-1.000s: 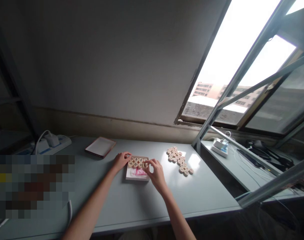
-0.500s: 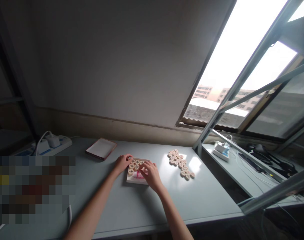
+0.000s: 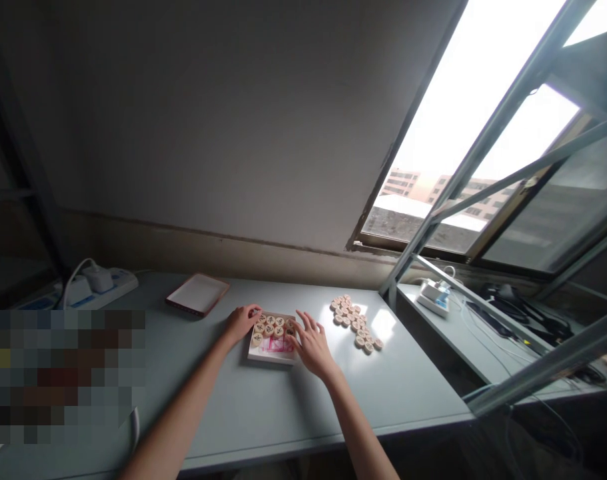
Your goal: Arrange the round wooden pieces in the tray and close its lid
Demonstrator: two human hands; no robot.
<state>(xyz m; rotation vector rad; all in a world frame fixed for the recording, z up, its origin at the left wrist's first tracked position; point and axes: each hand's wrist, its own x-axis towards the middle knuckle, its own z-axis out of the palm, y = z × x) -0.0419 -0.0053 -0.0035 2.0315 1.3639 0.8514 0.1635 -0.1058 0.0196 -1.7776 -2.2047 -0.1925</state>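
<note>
A shallow white box [image 3: 270,352] lies on the grey table [image 3: 263,407], with a pink print showing inside and several round wooden chess pieces [image 3: 269,326] set along its far part. My left hand [image 3: 240,322] rests at the box's left far corner, fingers curled against its edge. Just right of the box sits my right hand [image 3: 309,341], its fingers spread and its thumb side near the pieces in the box. A loose cluster of more wooden pieces [image 3: 354,321] lies on the table to the right.
The box's lid [image 3: 197,294], white inside with a reddish rim, lies at the back left. A power strip with plugs [image 3: 94,285] sits at the far left. A window frame post [image 3: 408,257] rises at the right, with a lower desk holding cables and a small charger [image 3: 434,295] beyond it.
My right hand has lifted off the pieces in the box and opened its fingers, shifting slightly right. The left hand stays at the box's corner. The view has moved a little.
</note>
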